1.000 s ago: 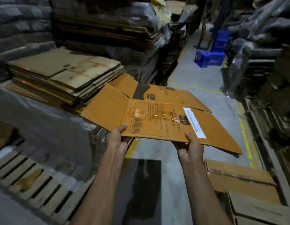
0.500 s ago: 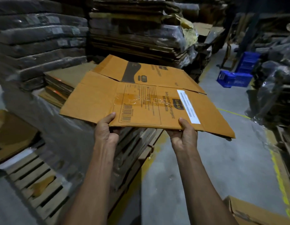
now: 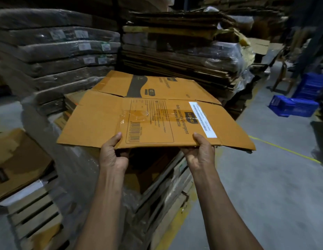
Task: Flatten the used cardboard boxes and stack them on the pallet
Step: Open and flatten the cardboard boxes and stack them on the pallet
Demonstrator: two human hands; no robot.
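A dim warehouse aisle seen from a head-worn camera, looking down along two bare forearms. At far left, a brown carton point(image 3: 16, 159) lies flat on the slats of a wooden pallet point(image 3: 32, 213), with tall stacks of plastic-wrapped bundles point(image 3: 54, 51) rising behind it. Moving toward the centre, a low stack of flattened cardboard point(image 3: 70, 105) sits on a wrapped load, partly hidden by the piece being carried. The left hand point(image 3: 112, 156) holds the near edge of a flattened orange box point(image 3: 157, 120), thumb on top beside a printed barcode and fingers curled under the board. The box is held level in the air, just above and in front of the low stack, its flaps spread open; print on it reads "Baby Laundry Detergent" and a white label point(image 3: 202, 119) runs across its right part. The right hand point(image 3: 200, 156) clamps the same near edge, thumb on top just below that label. At far right, blue crates point(image 3: 292, 105) stand on the grey floor point(image 3: 265, 186), which is crossed by a yellow line.
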